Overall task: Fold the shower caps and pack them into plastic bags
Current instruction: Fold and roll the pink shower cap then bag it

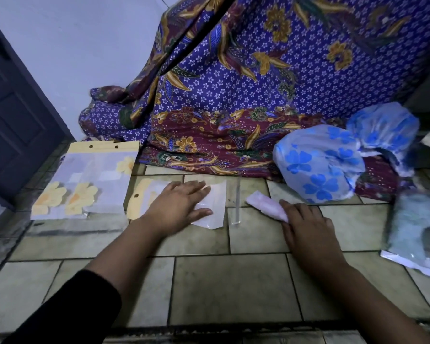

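Observation:
On the tiled floor, my left hand (178, 207) lies flat with spread fingers on a clear plastic bag (215, 194) that has a yellow header strip. My right hand (305, 224) holds the near end of a folded pale pink shower cap (263, 203), which lies as a narrow roll just right of the bag. A thin clear strip (236, 202) lies between the bag and the roll. Two unfolded blue flowered shower caps (318, 162) (382, 130) sit puffed up at the right.
A packed bag with yellow flowers (85, 184) lies at the left. A purple batik cloth (258, 83) hangs behind the work spot. A bag with a light blue cap (417, 224) lies at the far right. A dark door (15, 115) stands at the left.

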